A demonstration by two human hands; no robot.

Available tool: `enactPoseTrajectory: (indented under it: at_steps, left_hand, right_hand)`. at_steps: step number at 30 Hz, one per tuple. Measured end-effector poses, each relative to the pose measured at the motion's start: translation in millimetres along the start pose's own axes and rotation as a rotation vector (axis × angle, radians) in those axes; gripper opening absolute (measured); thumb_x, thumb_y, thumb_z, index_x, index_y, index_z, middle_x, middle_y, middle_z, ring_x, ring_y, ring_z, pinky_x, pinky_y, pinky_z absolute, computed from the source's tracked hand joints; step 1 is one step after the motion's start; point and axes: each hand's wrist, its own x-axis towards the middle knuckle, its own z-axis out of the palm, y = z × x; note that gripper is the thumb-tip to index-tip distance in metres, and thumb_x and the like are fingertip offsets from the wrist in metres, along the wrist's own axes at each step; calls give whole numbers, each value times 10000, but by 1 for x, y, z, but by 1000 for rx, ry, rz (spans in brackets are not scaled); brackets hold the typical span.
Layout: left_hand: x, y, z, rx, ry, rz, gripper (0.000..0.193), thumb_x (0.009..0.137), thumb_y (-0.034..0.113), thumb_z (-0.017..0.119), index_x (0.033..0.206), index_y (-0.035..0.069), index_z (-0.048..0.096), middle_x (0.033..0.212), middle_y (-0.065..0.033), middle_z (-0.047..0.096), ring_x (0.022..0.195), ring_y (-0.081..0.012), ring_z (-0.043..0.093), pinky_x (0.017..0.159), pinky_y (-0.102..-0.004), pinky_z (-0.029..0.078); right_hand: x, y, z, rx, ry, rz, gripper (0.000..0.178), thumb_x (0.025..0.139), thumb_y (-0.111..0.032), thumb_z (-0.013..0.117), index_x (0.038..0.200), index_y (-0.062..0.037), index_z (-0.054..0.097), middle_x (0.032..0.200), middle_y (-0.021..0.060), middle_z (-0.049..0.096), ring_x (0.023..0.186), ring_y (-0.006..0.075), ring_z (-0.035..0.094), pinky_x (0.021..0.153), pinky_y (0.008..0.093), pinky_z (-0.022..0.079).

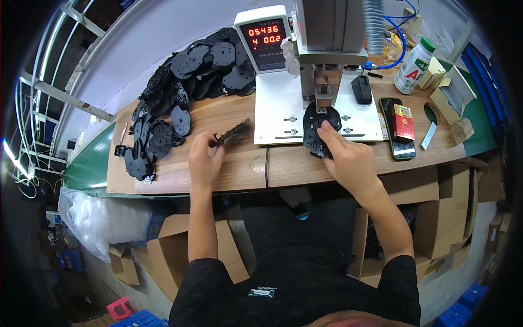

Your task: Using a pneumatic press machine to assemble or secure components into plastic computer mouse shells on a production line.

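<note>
My left hand (205, 159) pinches the edge of a thin black plastic part (235, 131), held tilted just above the wooden tabletop. Under the press head (323, 94) lies another rounded black plastic part (314, 128), on the press's white base plate (278, 117) and jutting past its front edge. My right hand (348, 161) grips that part at its near right side, fingers laid over its top. A large heap of similar black plastic parts (188, 61) curves along the table's left and back.
A control box with a red display (265, 41) stands beside the press. To the right are a phone (403, 150), a red and gold box (403, 122), a white bottle with a green cap (414, 65) and an open small carton (453, 95). Cardboard boxes (174, 250) sit below the table.
</note>
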Motion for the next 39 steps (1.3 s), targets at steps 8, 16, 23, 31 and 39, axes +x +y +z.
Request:
enactPoseTrajectory:
  at_steps: [8, 16, 23, 31, 39]
  left_hand:
    - [-36, 25, -11, 300, -287, 444, 566, 749, 301, 841, 1242, 107, 643, 1281, -108, 625, 1244, -297, 548, 1150, -517, 277]
    - [-50, 17, -10, 156, -452, 430, 694, 764, 287, 833, 1343, 16, 562, 1465, -181, 514, 1384, -376, 460, 1151, -490, 378]
    - [-56, 1, -21, 9, -176, 558, 392, 707, -27, 730, 1097, -19, 698, 1206, -202, 688, 1154, -373, 663, 1003, -444, 539]
    - [13, 101, 26, -37, -176, 1020, 268, 848, 60, 621, 1095, 24, 718, 1164, -128, 703, 1135, -294, 675, 982, -400, 566]
    - [55, 109, 94, -54, -222, 1175, 363, 842, 66, 603, 1200, 35, 658, 1237, -112, 672, 1160, -280, 655, 996, -374, 563]
  right_hand:
    - [-2, 5, 3, 2, 32, 11, 548, 654, -110, 802, 1182, -83, 657, 1316, 103, 664, 616, 189, 697, 564, 292, 535]
    - [-1, 3, 6, 2, 52, -1, 546, 645, -132, 828, 1163, -88, 661, 1315, 96, 665, 639, 194, 707, 572, 292, 540]
    - [1, 5, 3, 27, 62, 22, 510, 666, -133, 811, 1156, -87, 674, 1284, 94, 679, 659, 223, 711, 589, 301, 554]
    - [-22, 31, -76, 749, 12, 447, 233, 806, -51, 735, 1036, -17, 734, 923, 56, 737, 791, 93, 653, 700, 238, 499]
    - [-250, 51, -74, 758, -98, 1075, 259, 798, -31, 726, 1044, 34, 682, 801, 88, 717, 688, 122, 673, 619, 257, 518]
